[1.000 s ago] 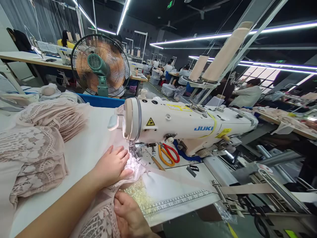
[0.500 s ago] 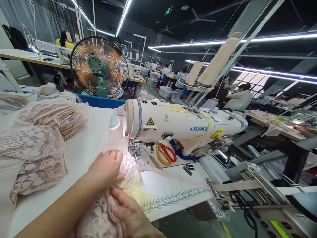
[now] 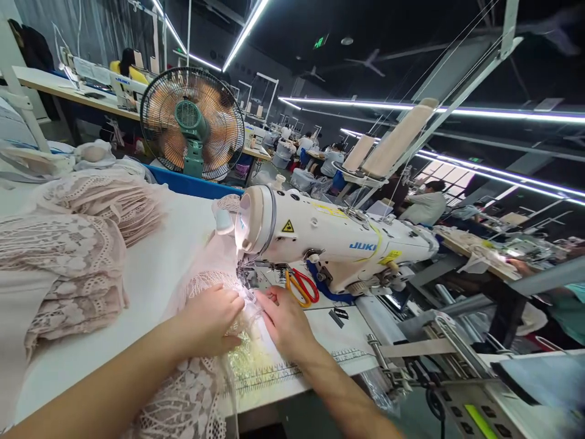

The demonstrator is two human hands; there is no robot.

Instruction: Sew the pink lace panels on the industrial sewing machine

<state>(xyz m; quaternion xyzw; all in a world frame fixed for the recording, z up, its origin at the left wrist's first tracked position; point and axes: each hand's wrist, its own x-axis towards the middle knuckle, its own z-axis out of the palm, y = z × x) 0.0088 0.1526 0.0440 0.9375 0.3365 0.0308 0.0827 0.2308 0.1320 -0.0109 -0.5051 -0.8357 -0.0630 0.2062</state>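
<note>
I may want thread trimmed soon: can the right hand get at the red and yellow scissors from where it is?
Probably yes. The right hand rests on the lace by the needle, and the scissors lie just beyond its fingertips on the machine bed under the sewing machine arm, with nothing between them.

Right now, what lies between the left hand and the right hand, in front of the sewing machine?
In the head view, pale lace fabric lies between the left hand and right hand, under the sewing machine needle; both hands touch it.

Lace stack left on table — sewing machine right (fan behind).
</note>
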